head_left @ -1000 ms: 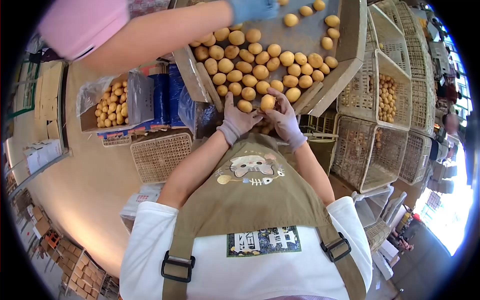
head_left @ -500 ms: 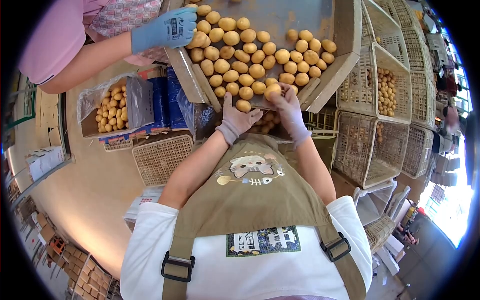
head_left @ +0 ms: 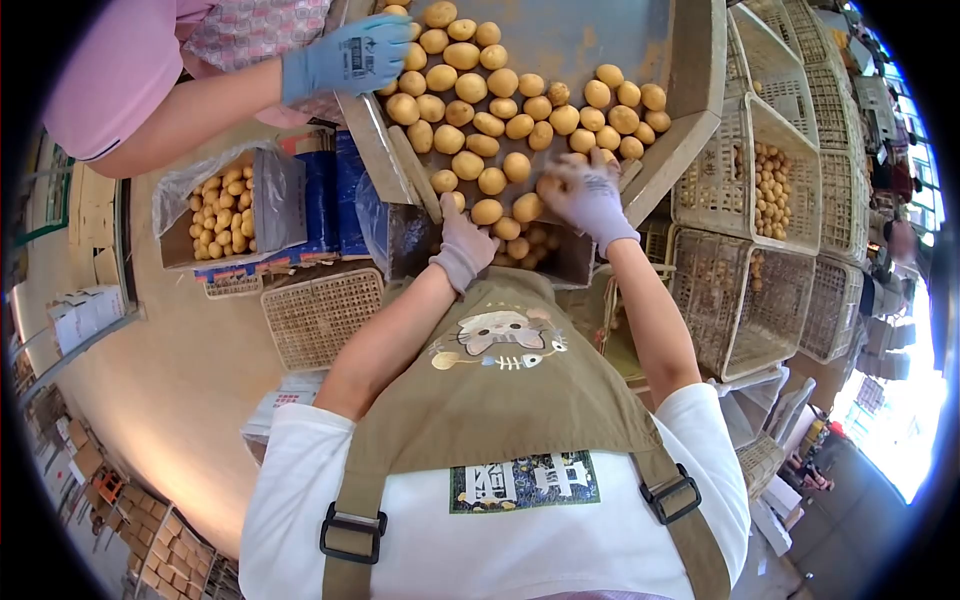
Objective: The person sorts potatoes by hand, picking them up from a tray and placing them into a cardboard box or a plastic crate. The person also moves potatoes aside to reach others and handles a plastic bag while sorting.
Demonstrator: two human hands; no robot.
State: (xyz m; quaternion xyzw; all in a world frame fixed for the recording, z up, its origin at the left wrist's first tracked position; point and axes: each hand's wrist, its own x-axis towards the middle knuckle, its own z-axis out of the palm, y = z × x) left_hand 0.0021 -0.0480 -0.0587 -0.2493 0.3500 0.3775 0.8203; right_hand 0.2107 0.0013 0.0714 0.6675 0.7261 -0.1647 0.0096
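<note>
Many yellow potatoes (head_left: 488, 123) lie on the metal sorting tray (head_left: 600, 35), whose wooden-edged sides narrow toward me. My left hand (head_left: 465, 247), in a pale glove, is at the left of the tray's mouth with fingers apart, its fingertips beside a potato (head_left: 454, 201). My right hand (head_left: 592, 203), gloved too, reaches over the mouth's right side. Its slightly blurred fingers are spread over potatoes, partly hiding them. Between my hands, potatoes (head_left: 487, 211) sit at the lip. Below it, a box (head_left: 572, 262) in front of my apron holds more potatoes.
A co-worker's blue-gloved hand (head_left: 355, 60) touches potatoes at the tray's upper left. To the left stands a plastic-lined carton (head_left: 285, 205) of potatoes, near an upturned crate (head_left: 322, 318). Stacked plastic crates (head_left: 705, 190) line the right, some holding potatoes.
My right hand has moved slightly right and no longer lifts a potato at the lip. Potatoes have shifted toward the mouth, and more show in the box. The co-worker's hand has moved slightly right.
</note>
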